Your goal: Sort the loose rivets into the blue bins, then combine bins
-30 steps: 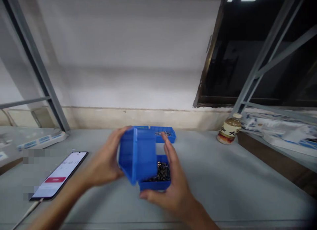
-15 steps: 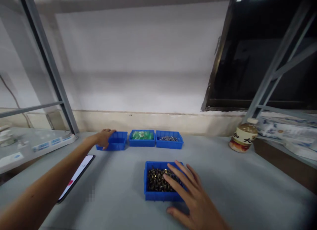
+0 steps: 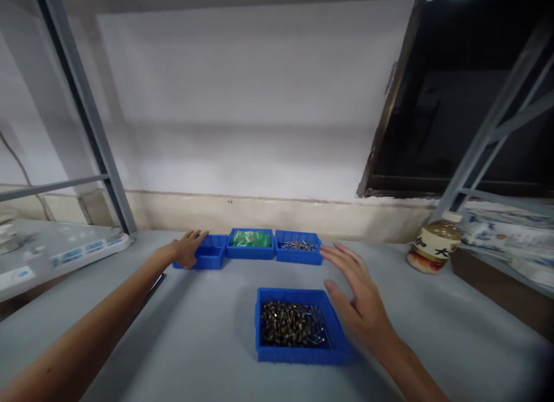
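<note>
My left hand (image 3: 187, 249) rests at the left side of a blue bin (image 3: 209, 253) whose visible inside holds nothing, its fingers spread over the rim. My right hand (image 3: 357, 286) is open, fingers apart, above the table just right of the back bins. Below and left of it is a larger-looking blue bin (image 3: 303, 354) with many brass-coloured screws and some long silver pins. A middle bin (image 3: 250, 253) holds green packets (image 3: 251, 238). Beside it, a third bin (image 3: 298, 256) holds silver nails or pins (image 3: 298, 245).
A bottle (image 3: 435, 243) with amber liquid stands at the right, near a brown box edge (image 3: 497, 289). At the left lie a white power strip (image 3: 93, 252) and a dark phone edge (image 3: 153, 288), mostly behind my left arm. Metal posts rise on both sides.
My right hand has moved from over the front bin up and to the right, uncovering the pins there. My left hand stays at the left bin. The view has shifted slightly.
</note>
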`<state>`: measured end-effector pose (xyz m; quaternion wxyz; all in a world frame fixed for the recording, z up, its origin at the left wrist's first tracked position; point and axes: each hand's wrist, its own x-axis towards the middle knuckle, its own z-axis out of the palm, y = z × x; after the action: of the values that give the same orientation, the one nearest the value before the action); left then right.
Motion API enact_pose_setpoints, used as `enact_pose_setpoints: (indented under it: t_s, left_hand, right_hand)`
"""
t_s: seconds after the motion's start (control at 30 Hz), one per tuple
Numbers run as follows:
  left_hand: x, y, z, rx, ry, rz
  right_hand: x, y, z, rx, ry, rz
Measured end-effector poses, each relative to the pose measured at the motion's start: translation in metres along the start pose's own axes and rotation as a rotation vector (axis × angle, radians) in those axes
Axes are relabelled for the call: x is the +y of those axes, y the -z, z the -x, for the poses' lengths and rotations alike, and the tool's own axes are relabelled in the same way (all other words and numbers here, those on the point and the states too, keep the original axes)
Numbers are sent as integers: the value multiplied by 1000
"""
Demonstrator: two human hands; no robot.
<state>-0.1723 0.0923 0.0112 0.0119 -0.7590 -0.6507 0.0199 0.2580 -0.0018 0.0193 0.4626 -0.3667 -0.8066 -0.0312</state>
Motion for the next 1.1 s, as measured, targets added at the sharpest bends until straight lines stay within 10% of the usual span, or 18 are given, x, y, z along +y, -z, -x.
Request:
enact_pose_setpoints:
  t_s: [0.4, 0.7, 1.1]
  left_hand:
    - [25, 8, 14, -60, 102, -33]
    - [79, 1, 31, 281, -91, 17]
    - [92, -19, 30, 331, -120, 40]
  right_hand:
    - [120, -61, -33, 28, -286, 30]
    - [123, -70, -13, -178, -326, -21]
    - [121, -58, -12, -175, -363, -100]
